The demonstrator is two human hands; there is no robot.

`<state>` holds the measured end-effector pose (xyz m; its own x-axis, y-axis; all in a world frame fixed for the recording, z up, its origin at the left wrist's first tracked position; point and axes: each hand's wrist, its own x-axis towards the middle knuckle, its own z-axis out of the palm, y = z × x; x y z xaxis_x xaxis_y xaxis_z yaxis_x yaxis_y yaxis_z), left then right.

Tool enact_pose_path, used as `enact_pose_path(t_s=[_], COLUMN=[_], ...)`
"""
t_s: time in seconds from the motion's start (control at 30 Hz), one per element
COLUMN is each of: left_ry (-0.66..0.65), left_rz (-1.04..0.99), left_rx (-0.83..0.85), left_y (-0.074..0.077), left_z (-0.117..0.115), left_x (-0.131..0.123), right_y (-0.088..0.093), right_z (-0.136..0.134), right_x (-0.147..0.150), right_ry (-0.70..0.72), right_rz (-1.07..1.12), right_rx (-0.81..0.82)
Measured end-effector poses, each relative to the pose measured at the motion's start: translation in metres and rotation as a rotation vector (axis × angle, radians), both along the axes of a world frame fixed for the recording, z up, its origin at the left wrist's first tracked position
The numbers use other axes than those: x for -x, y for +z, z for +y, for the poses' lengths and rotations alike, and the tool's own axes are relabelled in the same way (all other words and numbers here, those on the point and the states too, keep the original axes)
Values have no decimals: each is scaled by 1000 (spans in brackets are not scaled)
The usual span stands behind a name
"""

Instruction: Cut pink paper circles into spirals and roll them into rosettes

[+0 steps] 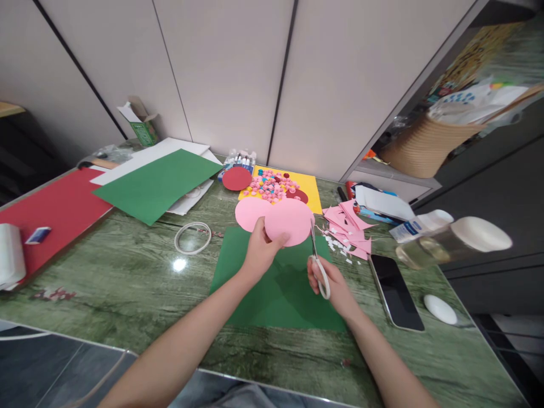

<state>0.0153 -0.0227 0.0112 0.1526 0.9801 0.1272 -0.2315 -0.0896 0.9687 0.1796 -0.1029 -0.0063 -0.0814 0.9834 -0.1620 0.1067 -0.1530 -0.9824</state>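
Observation:
Between thumb and fingers, my left hand [263, 252] pinches a round pink paper [289, 220] above the table. My right hand [329, 282] grips white-handled scissors [323, 279], whose blades point up at the right edge of that paper. Behind it to the left is another pink paper circle [250, 213], partly covered. Below both hands lies a dark green sheet [255, 300]. Pink paper scraps [347, 224] and small white bits are piled just right of the blades.
Beyond the hands, pink and coloured small pieces [274, 186] cover a yellow sheet [314, 192], with a red circle [237, 178] beside it. A tape roll [192, 238] and green sheet [157, 184] lie left. At right are a phone [396, 292], a white oval object [440, 309] and a lidded jar [429, 249].

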Motion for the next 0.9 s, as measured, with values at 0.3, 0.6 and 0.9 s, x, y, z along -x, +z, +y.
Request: enact_pose_path(t_s=[0.3,0.6,0.9], left_ry=[-27,6,67], left_rz=[132,136,88], left_rx=[-132,-159,-122], left_y=[-1,-3,-2], left_z=[-5,-2,0], left_x=[5,6,6], right_y=[1,-2,1], right_z=[0,-1,0], right_x=[-3,-2,-1], right_ry=[24,21,-1], right_rz=[55,24,32], right_rx=[-34,-28,6])
